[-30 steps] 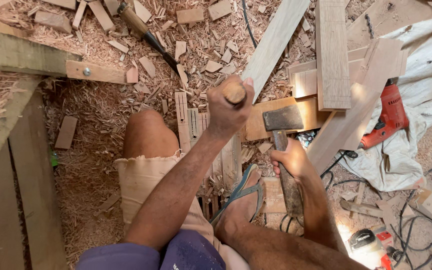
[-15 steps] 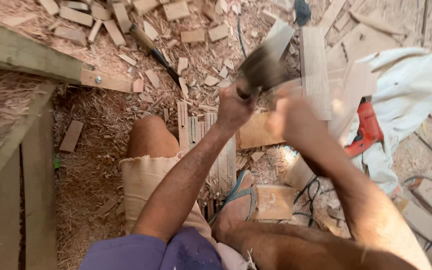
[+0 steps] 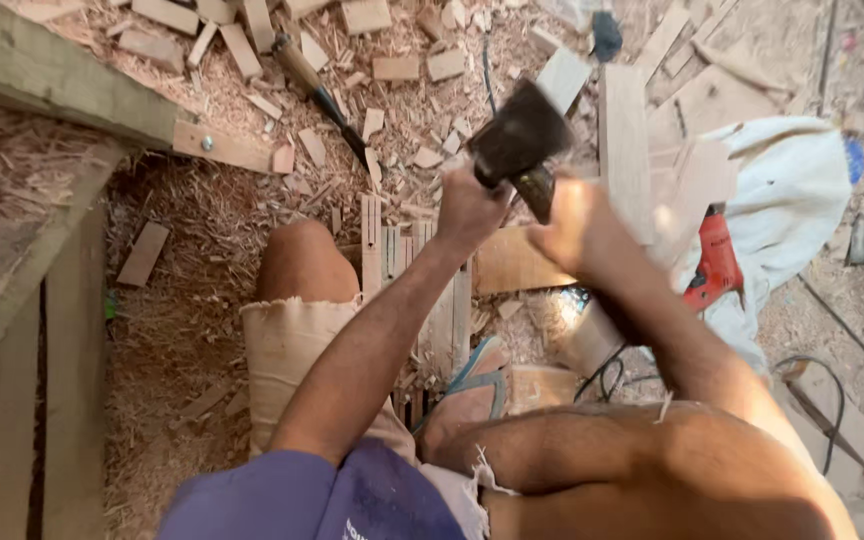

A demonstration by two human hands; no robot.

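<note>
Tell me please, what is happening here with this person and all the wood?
A person sits on the ground among wood shavings and offcuts. The left hand grips something narrow above a bundle of thin wooden slats by the knee. The right hand swings a hatchet, its dark head raised and blurred with motion. A red power drill lies on a white cloth to the right, and a dark-handled tool lies in the shavings further away.

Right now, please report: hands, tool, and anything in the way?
Left hand and right hand gripping the raised hatchet. Wood slats below. Red drill lies right, apart.
</note>
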